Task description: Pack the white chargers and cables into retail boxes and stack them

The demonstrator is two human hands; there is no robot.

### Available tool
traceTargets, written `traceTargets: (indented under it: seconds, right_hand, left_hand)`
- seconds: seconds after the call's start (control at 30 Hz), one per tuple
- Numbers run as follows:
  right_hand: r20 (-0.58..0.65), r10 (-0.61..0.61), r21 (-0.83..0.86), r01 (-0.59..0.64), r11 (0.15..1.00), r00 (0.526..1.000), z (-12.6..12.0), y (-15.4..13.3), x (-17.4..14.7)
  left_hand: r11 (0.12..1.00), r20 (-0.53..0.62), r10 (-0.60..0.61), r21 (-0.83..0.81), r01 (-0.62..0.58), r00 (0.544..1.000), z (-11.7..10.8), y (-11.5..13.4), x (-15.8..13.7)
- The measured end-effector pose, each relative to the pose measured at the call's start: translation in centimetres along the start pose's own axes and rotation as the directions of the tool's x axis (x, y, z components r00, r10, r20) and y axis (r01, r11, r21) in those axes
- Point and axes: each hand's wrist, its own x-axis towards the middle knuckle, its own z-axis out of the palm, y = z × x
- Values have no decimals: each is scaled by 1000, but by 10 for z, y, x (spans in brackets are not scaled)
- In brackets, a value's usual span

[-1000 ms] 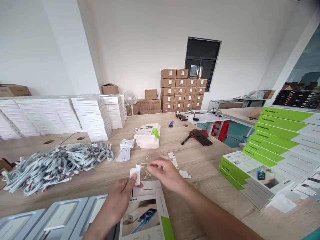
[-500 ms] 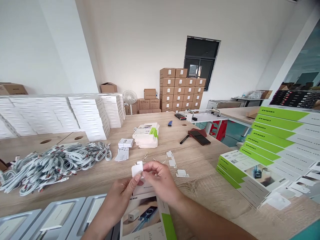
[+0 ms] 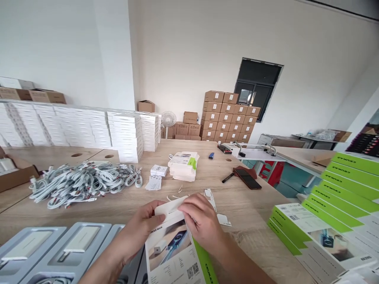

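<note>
Printed box (image 3: 174,256) is at the near side of the desk (image 3: 251,215), below both hands, with its white flap (image 3: 171,212) at the end which faces the far edge. From my distant place I see that the left hand (image 3: 146,220) pinches this flap at its left end, with the thumb on the front face and the other fingers behind it. The right hand (image 3: 204,223) has its fingers bent and close together, and the fingertips touch the right end of the flap; whether it pinches there, I cannot tell. Just beyond the right hand lie small white cut pieces (image 3: 223,219). To the left of the box I have grey trays (image 3: 77,265) with white devices (image 3: 83,238) in them, and farther along the left side, a heap of white cables (image 3: 85,183). Between this heap and a pile of printed cartons (image 3: 183,167) there are white cards (image 3: 158,170). A phone (image 3: 248,178) and a black marker (image 3: 227,178) lie near the right edge, where green and white boxes (image 3: 328,213) stand stacked closer to me.
</note>
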Motion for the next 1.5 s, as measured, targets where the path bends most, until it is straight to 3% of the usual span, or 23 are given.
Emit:
traceTargets:
  seconds: [0.3,0.57,0.77,1.0,1.17,1.3,1.4,1.5]
  right_hand:
    - [88,-98,-16,100,995,991,-9,-5,3]
    - [36,-149,-108,152,983,988,-6,-11,3]
    - [55,-184,-129,189,973,981,-6,-16,4]
    - [30,-165,-165,168,972,986,1,-18,1]
    - [-17,-29,-82,28,996,999,0,-17,1]
    - [44,224,158,-228,961,974,-10,-9,5]
    - [212,413,392,-465,794,885,-17,-1,5]
    - [383,478,552,-611,568,791,-17,6,3]
  left_hand:
    - [997,-3,35,-62,-35,999,-4,3,-2]
    - [978,26,164,129,-166,986,-5,8,-5]
    - [986,14,130,98,-131,991,-5,12,-8]
    - [945,-35,224,252,-209,974,1,10,-11]
    - [915,-67,242,347,-205,968,6,11,-13]
    - [896,-81,234,405,-182,969,9,14,-13]
    - [900,-67,230,395,-185,971,10,14,-13]
    - [891,-74,233,416,-183,970,10,12,-13]
